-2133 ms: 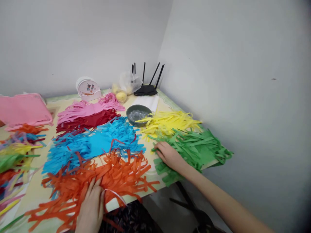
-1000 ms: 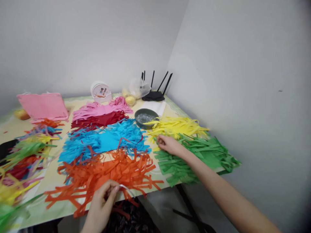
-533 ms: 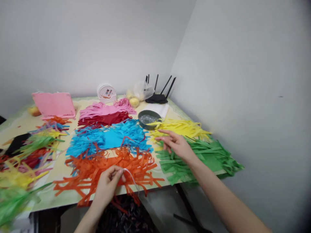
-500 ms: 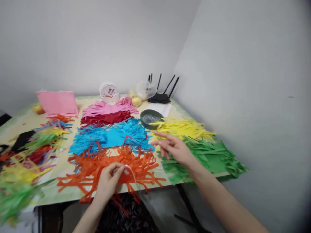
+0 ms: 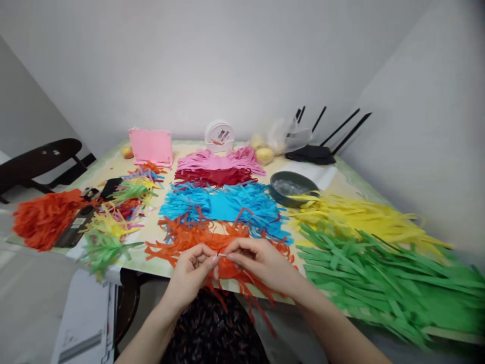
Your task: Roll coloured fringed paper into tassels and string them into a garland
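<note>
**Both hands pinch a pale strip over the orange fringe**

The left hand [image 5: 191, 268] and right hand [image 5: 261, 260] meet fingertip to fingertip at the near edge of the worktop [image 5: 188, 150]. Each grip is closed, thumb against forefinger, on a thin pale strip [image 5: 222, 255]. Little of the strip shows between them, so its length cannot be told. It is held just above the orange fringed paper [image 5: 189, 236], whose loose ends hang over the worktop edge below the hands.

Behind the orange sheet lies the blue fringed paper [image 5: 223, 205], then a dark red one [image 5: 214, 177] and a pink one [image 5: 220, 161]. To the right, the green fringed paper [image 5: 379, 275] spreads near the edge, with the yellow fringed paper [image 5: 364, 215] behind it.

A dark bowl [image 5: 293, 188] stands between the blue and yellow sheets. It holds clear, glinting bits that are too small to make out, and a yellow strip lies across its rim. Further back, a clear plastic bag [image 5: 280, 137] holds round yellow pieces, beside a black router [image 5: 314, 153].

On the left lie mixed coloured tassels [image 5: 117, 212] and an orange bundle [image 5: 45, 217]
</note>
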`<state>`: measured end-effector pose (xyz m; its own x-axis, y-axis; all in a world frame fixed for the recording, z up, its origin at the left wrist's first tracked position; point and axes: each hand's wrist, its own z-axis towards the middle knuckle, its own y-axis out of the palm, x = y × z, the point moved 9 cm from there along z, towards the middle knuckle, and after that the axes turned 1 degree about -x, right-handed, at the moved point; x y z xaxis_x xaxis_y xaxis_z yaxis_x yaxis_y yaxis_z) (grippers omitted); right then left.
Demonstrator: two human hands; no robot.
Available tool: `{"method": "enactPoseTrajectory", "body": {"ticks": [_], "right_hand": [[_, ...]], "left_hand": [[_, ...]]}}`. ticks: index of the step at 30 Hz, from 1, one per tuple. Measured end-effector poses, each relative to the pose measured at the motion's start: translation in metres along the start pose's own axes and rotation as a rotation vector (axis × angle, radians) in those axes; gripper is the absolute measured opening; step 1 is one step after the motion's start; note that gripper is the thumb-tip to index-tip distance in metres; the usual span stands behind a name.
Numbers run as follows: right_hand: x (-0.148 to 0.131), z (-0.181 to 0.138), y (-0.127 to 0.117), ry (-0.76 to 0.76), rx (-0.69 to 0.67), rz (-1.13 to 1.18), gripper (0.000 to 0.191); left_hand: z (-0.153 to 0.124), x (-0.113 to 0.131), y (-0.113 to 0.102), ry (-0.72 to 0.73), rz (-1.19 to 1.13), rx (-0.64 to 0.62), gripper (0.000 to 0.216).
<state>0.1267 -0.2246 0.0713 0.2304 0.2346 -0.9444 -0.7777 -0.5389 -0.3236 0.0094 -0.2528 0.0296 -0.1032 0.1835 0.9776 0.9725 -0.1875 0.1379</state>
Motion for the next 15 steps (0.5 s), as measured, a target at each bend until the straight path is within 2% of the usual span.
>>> {"method": "enactPoseTrajectory", "body": {"ticks": [5,9,12,15], "right_hand": [[-0.022,-0.003,-0.005,-0.154,0.224,-0.335,0.014],[-0.035,-0.008,0.002,-0.289,0.367,-0.473,0.016],[-0.043,-0.011,0.009,-0.382,0.401,-0.553,0.018],[-0.050,-0.015,0.016,-0.466,0.404,-0.644,0.019]], "left_hand": [[-0.005,0.006,-0.007,0.062,0.092,0.047,0.032],[-0.004,-0.004,-0.009,0.030,0.014,0.022,0.032],[-0.003,-0.013,-0.008,-0.023,-0.082,-0.008,0.033],[-0.003,-0.016,-0.010,-0.027,-0.136,0.018,0.034]]}}
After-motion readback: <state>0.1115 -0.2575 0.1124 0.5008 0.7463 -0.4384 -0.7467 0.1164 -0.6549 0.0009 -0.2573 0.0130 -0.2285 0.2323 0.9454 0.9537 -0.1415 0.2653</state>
